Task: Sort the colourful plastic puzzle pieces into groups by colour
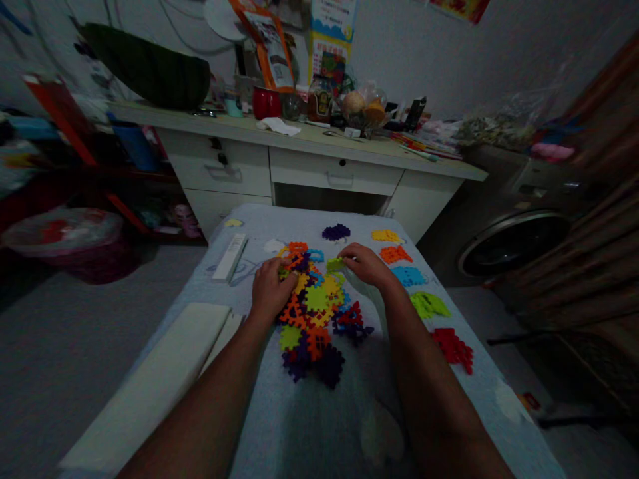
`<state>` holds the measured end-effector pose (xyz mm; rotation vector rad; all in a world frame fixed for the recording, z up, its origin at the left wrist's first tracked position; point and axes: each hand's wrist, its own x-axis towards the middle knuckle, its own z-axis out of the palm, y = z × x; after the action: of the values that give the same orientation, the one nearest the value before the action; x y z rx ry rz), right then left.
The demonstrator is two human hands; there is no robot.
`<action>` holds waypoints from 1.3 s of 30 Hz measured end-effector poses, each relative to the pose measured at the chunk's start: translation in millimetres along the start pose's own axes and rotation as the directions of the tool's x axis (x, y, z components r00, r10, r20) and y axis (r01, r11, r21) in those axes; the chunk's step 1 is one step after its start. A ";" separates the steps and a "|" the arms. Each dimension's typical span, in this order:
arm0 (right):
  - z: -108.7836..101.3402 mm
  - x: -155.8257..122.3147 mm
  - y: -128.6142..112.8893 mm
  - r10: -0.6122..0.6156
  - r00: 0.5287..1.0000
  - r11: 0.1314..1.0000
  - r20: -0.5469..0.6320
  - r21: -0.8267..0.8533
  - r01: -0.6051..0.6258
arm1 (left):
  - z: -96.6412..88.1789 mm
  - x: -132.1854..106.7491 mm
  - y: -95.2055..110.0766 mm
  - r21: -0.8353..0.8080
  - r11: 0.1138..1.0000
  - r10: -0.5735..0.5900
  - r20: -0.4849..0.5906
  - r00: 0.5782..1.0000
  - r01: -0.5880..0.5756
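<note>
A mixed heap of toothed plastic building pieces (317, 299) in orange, yellow, green, purple, blue and red lies mid-table. My left hand (272, 287) rests at the heap's left side, its thumb and fingers apart over some pieces; its fingertips are partly hidden among them. At the far right of the heap, my right hand (367, 264) pinches a lime-green building piece (335, 264) between thumb and fingers. Single-colour groups lie apart: purple pieces (336, 231) behind, then yellow pieces (386, 235), orange pieces (395, 255), blue pieces (409, 276), green pieces (430, 305) and red pieces (453, 348) down the right side.
A white power strip (230, 258) and a long pale board (154, 379) lie on the left of the cloth-covered table (319, 426). Beyond it stands a cluttered white desk (229, 163). A washing machine (514, 219) is at right, a lined bin (74, 243) at left.
</note>
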<state>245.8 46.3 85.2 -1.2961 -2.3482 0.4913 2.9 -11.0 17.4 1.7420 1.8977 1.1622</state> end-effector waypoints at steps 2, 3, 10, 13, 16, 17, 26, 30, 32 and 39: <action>-7.2 -3.7 1.1 -0.004 0.997 1.000 -0.077 0.024 0.006 | -0.3 -0.3 0.9 0.001 1.000 -0.010 -0.005 1.000 0.010; -11.4 -6.2 1.1 0.002 0.995 0.999 -0.104 0.037 0.001 | -0.2 -0.3 1.0 0.002 1.000 -0.012 -0.008 1.000 0.012; -48.5 -43.0 9.0 0.141 0.976 0.985 -0.167 0.126 -0.121 | 2.4 1.8 -2.9 0.026 1.000 0.005 -0.007 1.000 -0.004; -65.1 -69.4 22.3 0.211 0.960 0.976 -0.185 0.097 -0.196 | 3.1 2.2 -4.1 0.035 0.999 -0.011 0.000 1.000 0.011; -76.7 -98.5 36.6 0.284 0.944 0.959 -0.167 0.066 -0.277 | 3.5 2.1 -4.9 0.045 0.999 -0.019 0.006 1.000 0.019; -78.6 -107.7 40.8 0.313 0.935 0.950 -0.167 0.057 -0.308 | 3.7 2.2 -5.3 0.045 0.999 -0.013 0.004 1.000 0.013; -61.1 -147.7 63.6 0.460 0.863 0.884 -0.209 0.010 -0.468 | 5.6 3.2 -8.2 0.025 1.000 -0.002 -0.006 1.000 0.002; -54.5 -148.6 67.9 0.435 0.875 0.891 -0.213 -0.041 -0.453 | 5.6 3.5 -9.0 0.025 1.000 -0.012 -0.003 1.000 0.012; -52.3 -148.3 68.1 0.414 0.885 0.900 -0.211 -0.054 -0.434 | 5.9 3.6 -10.0 0.028 1.000 -0.008 -0.003 1.000 0.008; -41.2 -142.3 58.1 0.367 0.911 0.906 -0.190 -0.151 -0.396 | 4.9 3.4 -8.9 0.048 0.999 -0.004 -0.002 1.000 0.005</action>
<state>376.8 -41.9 65.9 -1.8306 -2.0502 0.2712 -0.5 -5.5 8.8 1.7612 1.9452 1.1256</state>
